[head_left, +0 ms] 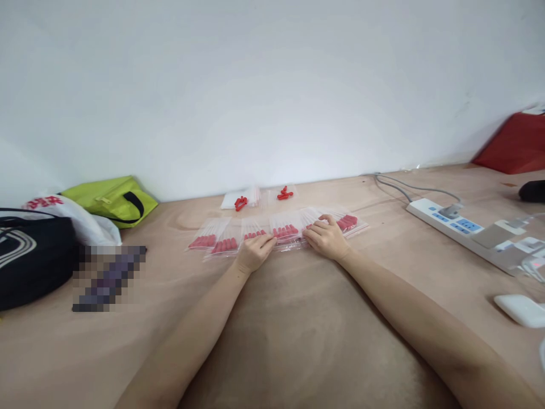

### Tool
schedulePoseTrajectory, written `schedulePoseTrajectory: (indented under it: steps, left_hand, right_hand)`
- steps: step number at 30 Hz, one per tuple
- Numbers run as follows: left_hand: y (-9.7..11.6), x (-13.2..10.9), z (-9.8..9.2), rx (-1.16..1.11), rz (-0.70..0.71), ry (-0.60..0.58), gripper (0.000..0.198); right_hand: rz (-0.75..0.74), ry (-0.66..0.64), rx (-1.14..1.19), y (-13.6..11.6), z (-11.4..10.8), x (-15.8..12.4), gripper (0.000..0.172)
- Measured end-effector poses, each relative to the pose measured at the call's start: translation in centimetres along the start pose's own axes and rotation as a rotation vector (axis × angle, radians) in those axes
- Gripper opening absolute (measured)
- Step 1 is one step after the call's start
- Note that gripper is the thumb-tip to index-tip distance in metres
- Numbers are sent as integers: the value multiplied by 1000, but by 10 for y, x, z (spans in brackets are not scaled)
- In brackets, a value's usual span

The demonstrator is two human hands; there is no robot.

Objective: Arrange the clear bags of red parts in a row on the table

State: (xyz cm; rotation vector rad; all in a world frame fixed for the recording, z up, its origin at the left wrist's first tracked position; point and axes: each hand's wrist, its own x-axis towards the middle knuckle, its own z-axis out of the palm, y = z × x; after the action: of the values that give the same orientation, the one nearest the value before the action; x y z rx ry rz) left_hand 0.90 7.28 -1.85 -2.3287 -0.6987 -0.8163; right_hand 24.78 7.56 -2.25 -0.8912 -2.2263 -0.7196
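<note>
Several clear plastic bags (224, 245) lie overlapping in a row on the wooden table, each with red pieces at its lower end and thin pale stems above. My left hand (255, 251) is closed, fingers pinched at the bottom edge of a middle bag (285, 230). To its right, my right hand (326, 237) rests on the bags with bent fingers, its fingertips at the edge of the same middle bag. What lies under its fingers is hidden. Behind the row, small red pieces (240, 203) sit on a stack of bags, and more red pieces (285, 193) lie on another bag.
On the left are a black bag (38, 261), a white plastic bag (93, 227), a yellow-green pouch (114, 199) and a blurred-out flat object (109, 279). A power strip (460, 233), a white case (522, 310) and a red bag (515, 145) are on the right.
</note>
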Motion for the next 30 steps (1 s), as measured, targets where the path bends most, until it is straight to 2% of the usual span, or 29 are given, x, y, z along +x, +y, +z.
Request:
schedulePoseTrajectory:
  steps: [9,14,20,30]
  left_hand:
    - [-4,-2,-1,8,-83,-41,21]
    - [4,11,2,-42,-194,-36,14]
    - [19,30,14,-96,-61,21,12]
    - [18,32,17,-38,27,65,14]
  right_hand:
    - [-13,-16,-48,-3,3,0,27]
    - [22,-25,-44,-7,2,4,25]
    - [10,-34,-13,-15,2,10,22]
    - [-3,13,-9,-22,-2,17,23]
